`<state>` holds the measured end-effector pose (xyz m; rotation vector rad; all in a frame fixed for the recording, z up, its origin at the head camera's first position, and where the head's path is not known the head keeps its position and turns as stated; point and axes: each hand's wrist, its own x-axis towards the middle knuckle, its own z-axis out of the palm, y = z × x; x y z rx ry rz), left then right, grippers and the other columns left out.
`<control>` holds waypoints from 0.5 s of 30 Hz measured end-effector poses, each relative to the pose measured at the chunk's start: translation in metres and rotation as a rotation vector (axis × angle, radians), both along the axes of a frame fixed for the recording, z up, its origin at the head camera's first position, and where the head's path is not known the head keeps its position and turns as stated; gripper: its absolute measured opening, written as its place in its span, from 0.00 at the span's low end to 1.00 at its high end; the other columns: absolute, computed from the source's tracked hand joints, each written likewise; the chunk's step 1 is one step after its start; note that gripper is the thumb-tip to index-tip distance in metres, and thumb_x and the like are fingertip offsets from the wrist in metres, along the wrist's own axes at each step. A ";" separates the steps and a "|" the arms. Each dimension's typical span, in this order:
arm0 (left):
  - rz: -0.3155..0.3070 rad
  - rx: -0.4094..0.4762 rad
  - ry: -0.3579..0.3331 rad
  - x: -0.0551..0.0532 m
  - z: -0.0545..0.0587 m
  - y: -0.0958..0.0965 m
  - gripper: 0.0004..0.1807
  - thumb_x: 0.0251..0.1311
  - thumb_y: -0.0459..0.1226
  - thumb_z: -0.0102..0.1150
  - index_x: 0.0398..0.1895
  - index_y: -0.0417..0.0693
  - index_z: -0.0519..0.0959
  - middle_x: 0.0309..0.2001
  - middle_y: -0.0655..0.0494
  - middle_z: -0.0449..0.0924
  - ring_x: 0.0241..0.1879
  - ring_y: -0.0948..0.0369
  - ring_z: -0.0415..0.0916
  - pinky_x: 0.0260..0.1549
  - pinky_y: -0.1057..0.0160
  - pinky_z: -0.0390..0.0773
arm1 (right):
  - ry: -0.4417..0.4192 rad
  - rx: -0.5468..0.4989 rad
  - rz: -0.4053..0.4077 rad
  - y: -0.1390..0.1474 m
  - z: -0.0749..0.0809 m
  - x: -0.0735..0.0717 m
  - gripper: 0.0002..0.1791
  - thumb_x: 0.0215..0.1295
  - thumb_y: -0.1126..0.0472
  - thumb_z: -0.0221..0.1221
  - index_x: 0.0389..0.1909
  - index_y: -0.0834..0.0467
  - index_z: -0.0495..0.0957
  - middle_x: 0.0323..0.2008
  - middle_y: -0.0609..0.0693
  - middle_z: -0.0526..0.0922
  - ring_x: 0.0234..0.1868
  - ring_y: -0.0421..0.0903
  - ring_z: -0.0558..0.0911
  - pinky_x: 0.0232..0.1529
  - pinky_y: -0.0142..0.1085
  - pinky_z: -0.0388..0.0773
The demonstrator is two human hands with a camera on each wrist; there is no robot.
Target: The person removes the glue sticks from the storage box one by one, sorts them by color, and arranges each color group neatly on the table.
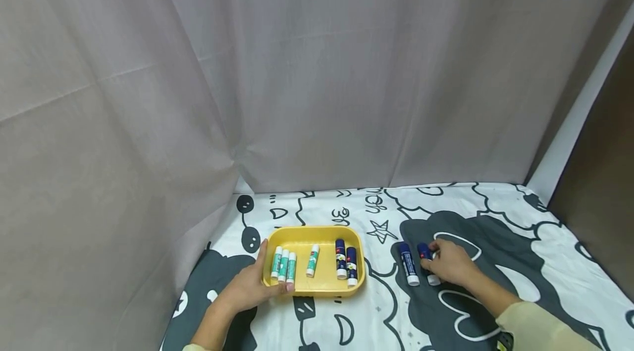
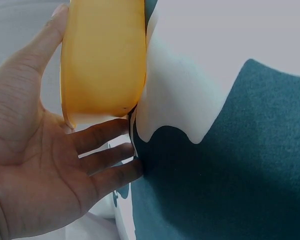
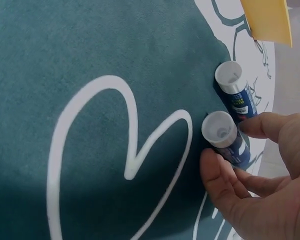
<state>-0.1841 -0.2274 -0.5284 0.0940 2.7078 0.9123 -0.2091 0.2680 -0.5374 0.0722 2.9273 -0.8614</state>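
My left hand [image 1: 250, 285] holds the near left corner of a yellow tray [image 1: 324, 289], its thumb at the near rim and fingers along the left side. In the left wrist view the tray's wall [image 2: 105, 60] lies between thumb and index finger; the other fingers extend below it. My right hand [image 1: 452, 263] pinches a dark blue glue stick [image 3: 235, 150] with a white end, which lies on the cloth. Just left of it lies a second blue glue stick [image 1: 408, 264]. The right wrist view shows both white ends [image 3: 228, 75] facing the camera.
Inside the tray, several small green-and-white glue sticks [image 1: 313, 261] lie at the left and middle, and two dark blue ones [image 1: 340, 258] at the right. A patterned cloth [image 1: 381, 307] covers the surface. Grey curtain [image 1: 322, 92] hangs behind; a brown panel [image 1: 599, 186] stands right.
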 end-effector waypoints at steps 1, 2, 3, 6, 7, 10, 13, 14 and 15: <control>0.001 0.000 0.000 -0.001 0.000 0.000 0.78 0.53 0.66 0.81 0.93 0.49 0.39 0.68 0.34 0.83 0.52 0.51 0.83 0.59 0.37 0.82 | 0.002 -0.003 -0.001 0.001 0.002 -0.001 0.30 0.64 0.55 0.72 0.55 0.76 0.80 0.29 0.53 0.84 0.28 0.46 0.81 0.38 0.45 0.79; 0.001 -0.001 -0.001 -0.001 0.000 0.000 0.78 0.53 0.66 0.81 0.93 0.49 0.39 0.68 0.34 0.83 0.52 0.51 0.83 0.60 0.37 0.82 | 0.003 -0.005 -0.001 0.001 0.004 -0.002 0.31 0.66 0.54 0.71 0.56 0.76 0.79 0.28 0.53 0.84 0.28 0.46 0.81 0.38 0.45 0.79; 0.002 -0.003 -0.003 -0.002 0.001 0.000 0.78 0.53 0.67 0.81 0.93 0.49 0.39 0.69 0.34 0.82 0.53 0.50 0.83 0.60 0.36 0.82 | 0.013 -0.002 0.001 0.002 0.007 -0.003 0.31 0.67 0.53 0.71 0.56 0.77 0.79 0.28 0.52 0.84 0.28 0.46 0.81 0.37 0.46 0.79; 0.008 -0.011 -0.013 -0.002 0.001 0.000 0.78 0.53 0.67 0.81 0.93 0.50 0.39 0.70 0.33 0.81 0.54 0.49 0.83 0.62 0.35 0.82 | 0.031 -0.003 0.013 0.001 0.022 -0.004 0.32 0.72 0.52 0.68 0.59 0.78 0.78 0.29 0.53 0.84 0.29 0.46 0.81 0.37 0.46 0.79; 0.011 -0.013 -0.017 -0.002 0.000 0.000 0.78 0.53 0.67 0.81 0.93 0.50 0.38 0.70 0.33 0.81 0.55 0.49 0.83 0.62 0.35 0.81 | 0.039 0.001 0.013 0.000 0.026 -0.005 0.32 0.73 0.52 0.67 0.60 0.79 0.78 0.30 0.53 0.84 0.30 0.46 0.81 0.36 0.46 0.79; 0.015 -0.018 -0.027 -0.002 0.001 0.000 0.78 0.53 0.67 0.81 0.93 0.51 0.38 0.72 0.33 0.80 0.56 0.48 0.83 0.63 0.34 0.81 | 0.060 0.009 0.017 -0.002 0.035 -0.008 0.32 0.76 0.52 0.66 0.61 0.78 0.78 0.32 0.54 0.86 0.31 0.46 0.82 0.37 0.46 0.80; 0.016 -0.015 -0.032 -0.002 0.001 0.001 0.78 0.53 0.68 0.81 0.93 0.52 0.38 0.72 0.33 0.79 0.56 0.48 0.82 0.63 0.34 0.80 | 0.067 -0.002 0.015 -0.009 0.042 -0.010 0.30 0.78 0.51 0.64 0.60 0.77 0.79 0.35 0.56 0.87 0.33 0.48 0.83 0.38 0.47 0.81; 0.017 -0.014 -0.033 -0.002 0.001 0.001 0.78 0.53 0.68 0.81 0.93 0.52 0.38 0.73 0.33 0.79 0.56 0.48 0.82 0.63 0.34 0.80 | 0.067 -0.011 0.015 -0.013 0.045 -0.010 0.30 0.79 0.51 0.64 0.60 0.77 0.79 0.37 0.57 0.87 0.34 0.48 0.83 0.39 0.48 0.81; 0.017 -0.012 -0.033 -0.002 0.001 0.001 0.78 0.53 0.68 0.81 0.93 0.52 0.38 0.73 0.33 0.79 0.56 0.48 0.82 0.63 0.34 0.80 | 0.069 -0.018 0.015 -0.017 0.048 -0.010 0.29 0.79 0.51 0.64 0.59 0.76 0.80 0.38 0.58 0.88 0.35 0.49 0.84 0.40 0.48 0.82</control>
